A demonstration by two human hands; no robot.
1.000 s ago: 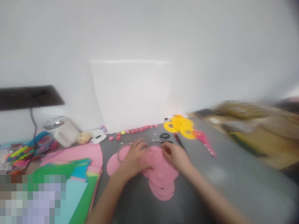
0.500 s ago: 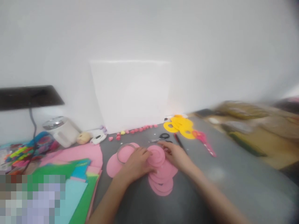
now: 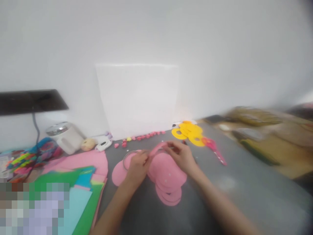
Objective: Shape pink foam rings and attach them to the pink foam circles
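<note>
Both hands hold a small pink paper piece [image 3: 156, 148], raised and tilted nearly edge-on above the table. My left hand [image 3: 137, 169] has its fingers closed on the left end. My right hand [image 3: 181, 156] pinches the upper right end. Under it lies a fanned stack of pink paper circles [image 3: 168, 171], with small white dots on the top one. Beside my left hand is another pink paper circle [image 3: 118, 174], partly covered by the hand, with a thin metal ring [image 3: 125, 159] on it.
Yellow paper rings [image 3: 188, 130] and pink-handled scissors [image 3: 215, 150] lie at the back right. Small pink beads [image 3: 146, 135] line the wall by a white board [image 3: 139, 101]. Coloured sheets [image 3: 83, 202] and a white appliance [image 3: 65, 138] are on the left.
The small pink paper piece has been lifted off the stack and tipped up, exposing the larger circle below. My right hand now covers the black-handled scissors.
</note>
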